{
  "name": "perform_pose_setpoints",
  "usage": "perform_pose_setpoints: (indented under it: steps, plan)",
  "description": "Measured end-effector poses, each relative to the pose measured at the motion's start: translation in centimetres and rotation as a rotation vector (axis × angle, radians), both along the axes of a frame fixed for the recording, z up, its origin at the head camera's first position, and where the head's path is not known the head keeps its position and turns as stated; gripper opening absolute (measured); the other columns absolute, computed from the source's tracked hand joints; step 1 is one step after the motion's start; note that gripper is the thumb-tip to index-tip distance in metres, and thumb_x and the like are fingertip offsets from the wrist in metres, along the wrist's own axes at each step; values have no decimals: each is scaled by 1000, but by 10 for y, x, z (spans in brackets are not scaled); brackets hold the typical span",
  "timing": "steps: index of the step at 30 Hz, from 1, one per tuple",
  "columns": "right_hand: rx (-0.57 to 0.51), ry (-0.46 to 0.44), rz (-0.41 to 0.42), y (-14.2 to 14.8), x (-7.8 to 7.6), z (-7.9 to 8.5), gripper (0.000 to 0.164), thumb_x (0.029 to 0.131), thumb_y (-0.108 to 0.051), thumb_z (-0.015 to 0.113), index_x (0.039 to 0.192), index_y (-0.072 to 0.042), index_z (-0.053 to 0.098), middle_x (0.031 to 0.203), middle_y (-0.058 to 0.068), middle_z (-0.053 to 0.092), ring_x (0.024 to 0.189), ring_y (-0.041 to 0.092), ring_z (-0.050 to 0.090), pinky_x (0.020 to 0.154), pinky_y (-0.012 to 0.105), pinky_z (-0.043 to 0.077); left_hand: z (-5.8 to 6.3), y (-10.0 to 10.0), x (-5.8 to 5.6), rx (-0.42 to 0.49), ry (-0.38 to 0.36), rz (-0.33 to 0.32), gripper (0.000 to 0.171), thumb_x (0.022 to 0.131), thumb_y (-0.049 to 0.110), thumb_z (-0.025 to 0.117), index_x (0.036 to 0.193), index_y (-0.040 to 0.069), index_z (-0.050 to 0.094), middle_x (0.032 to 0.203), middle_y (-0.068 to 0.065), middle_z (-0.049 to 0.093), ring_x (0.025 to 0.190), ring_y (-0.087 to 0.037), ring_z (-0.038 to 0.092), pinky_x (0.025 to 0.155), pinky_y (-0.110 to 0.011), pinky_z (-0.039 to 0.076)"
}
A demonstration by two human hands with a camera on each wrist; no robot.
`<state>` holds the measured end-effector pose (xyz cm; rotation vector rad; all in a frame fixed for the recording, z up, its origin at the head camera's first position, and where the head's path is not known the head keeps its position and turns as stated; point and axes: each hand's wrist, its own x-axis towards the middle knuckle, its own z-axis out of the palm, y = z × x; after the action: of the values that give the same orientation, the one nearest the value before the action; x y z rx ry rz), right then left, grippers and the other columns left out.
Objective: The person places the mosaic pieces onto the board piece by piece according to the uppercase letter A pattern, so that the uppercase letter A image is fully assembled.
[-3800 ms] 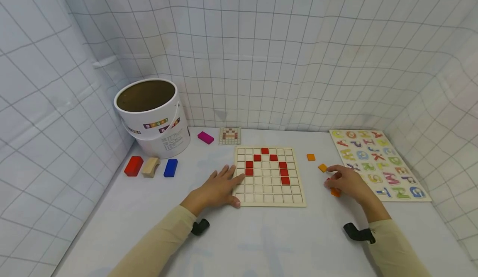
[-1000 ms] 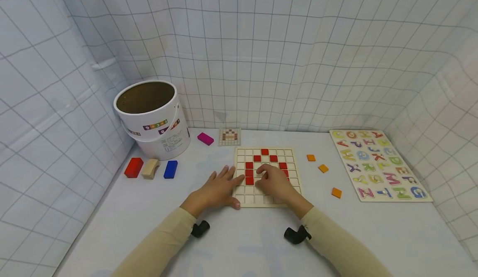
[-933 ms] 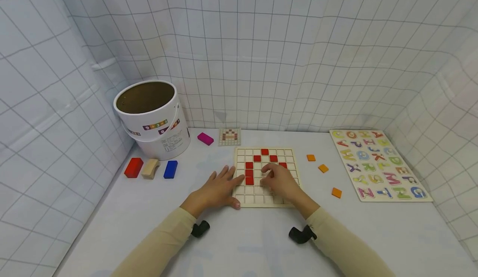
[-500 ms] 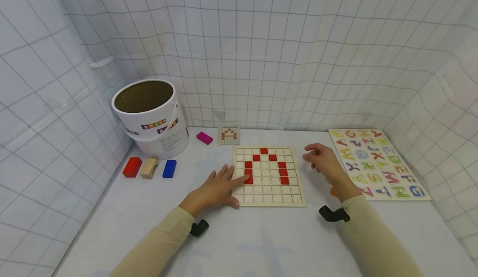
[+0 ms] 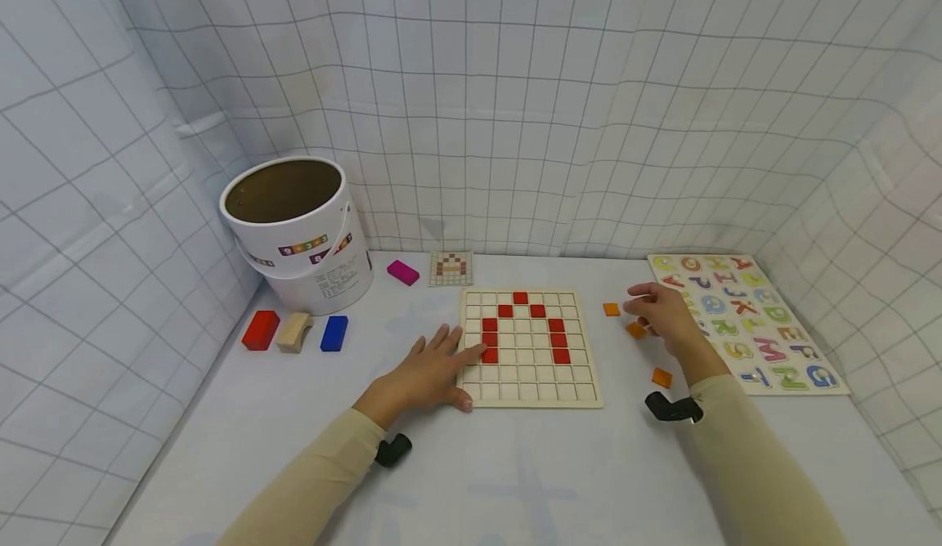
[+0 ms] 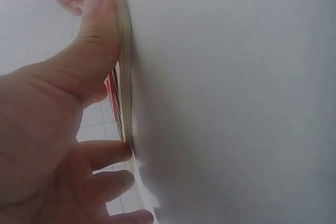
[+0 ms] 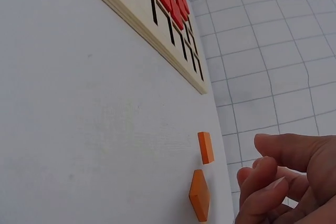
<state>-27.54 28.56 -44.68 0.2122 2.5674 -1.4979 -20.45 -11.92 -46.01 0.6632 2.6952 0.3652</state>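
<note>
My left hand (image 5: 427, 374) lies spread at the left edge of a wooden grid board (image 5: 530, 395), its index fingertip on the lowest red tile (image 5: 489, 355) of the left column. In the left wrist view, the thumb and fingers sit along the board's edge (image 6: 126, 103). My right hand (image 5: 668, 321) hovers right of the board with loosely bent fingers, holding nothing. Under and beside it lie three orange tiles: a far one (image 5: 611, 309), a middle one (image 5: 636, 330) partly covered by the hand, and a near one (image 5: 661, 378). The right wrist view shows an orange tile (image 7: 199, 196) below the fingers.
A letter puzzle board (image 5: 765, 342) lies at the right. A small pattern card (image 5: 451, 269) and a magenta block (image 5: 403, 272) lie behind the grid board. A white bucket (image 5: 316, 284) stands back left, with red (image 5: 261, 330), natural wood (image 5: 294, 333) and blue (image 5: 334, 333) blocks before it.
A third red tile has joined the left column. My right hand has left the board and moved right, over the orange tiles. The left index finger has shifted onto the lowest left red tile.
</note>
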Motion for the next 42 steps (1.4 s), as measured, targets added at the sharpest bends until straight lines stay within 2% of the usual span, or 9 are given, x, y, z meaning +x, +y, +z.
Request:
perform_pose_setpoints:
  steps: [6, 13, 19, 21, 24, 30, 33, 37, 42]
  plan:
    - [65, -43, 37, -9, -14, -9, 50, 97, -17, 66, 140, 3, 52, 106, 11, 62, 72, 15, 56, 61, 26, 46, 1, -2, 0, -8, 16, -11, 97, 79, 50, 82, 161, 27, 34, 169, -17, 16, 157, -41, 7, 120, -67, 13]
    - [227, -81, 60, -22, -24, -16, 43, 92, -13, 71, 130, 4, 58, 108, 17, 59, 67, 17, 53, 58, 28, 47, -1, -3, 0, -15, 37, -21, 96, 80, 52, 80, 160, 22, 36, 169, -18, 18, 156, -44, 8, 119, -69, 16]
    - [265, -28, 75, -25, -24, -17, 32, 90, -12, 73, 115, 2, 58, 98, 14, 58, 66, 18, 51, 55, 29, 46, -2, -2, 0, -16, 36, -18, 96, 80, 53, 79, 160, 22, 37, 169, -18, 19, 156, -44, 8, 118, -69, 17]
    - [230, -24, 63, -24, -24, -17, 30, 91, -12, 73, 112, 1, 56, 92, 12, 57, 63, 17, 50, 54, 29, 45, -2, -2, 0, -14, 30, -15, 96, 80, 53, 79, 160, 22, 37, 169, -17, 19, 156, -44, 8, 119, -69, 16]
    - [127, -39, 27, -22, -24, -18, 32, 94, -14, 69, 119, 0, 53, 86, 9, 56, 59, 16, 48, 52, 29, 43, -1, -2, 0, -13, 23, -12, 95, 80, 52, 80, 160, 22, 37, 169, -17, 18, 156, -44, 7, 119, -68, 16]
    - [-125, -50, -44, -23, -19, -17, 36, 102, -21, 60, 133, -3, 52, 88, 4, 56, 58, 9, 46, 49, 24, 40, 0, -2, 0, -18, 26, -13, 95, 80, 52, 80, 159, 22, 37, 169, -18, 19, 156, -44, 9, 119, -69, 16]
    - [-228, -51, -33, -26, -18, -19, 41, 101, -22, 64, 135, -3, 52, 87, 1, 59, 60, 6, 50, 52, 21, 44, 0, -2, 0, -19, 25, -12, 96, 80, 52, 80, 159, 22, 37, 169, -18, 19, 156, -44, 9, 119, -69, 16]
    - [-347, -56, 25, -35, -15, -21, 48, 100, -16, 65, 142, 0, 48, 82, -1, 62, 63, 6, 53, 55, 19, 47, -1, -2, -1, -23, 20, -14, 96, 80, 52, 80, 160, 22, 36, 169, -18, 18, 156, -44, 8, 119, -68, 16]
    - [-401, -63, 70, -55, -12, -20, 49, 100, -11, 63, 145, 0, 47, 83, 0, 65, 63, 7, 53, 54, 19, 46, -1, -1, 0, -23, 12, -7, 96, 80, 51, 80, 160, 23, 36, 169, -17, 18, 156, -43, 8, 120, -68, 15]
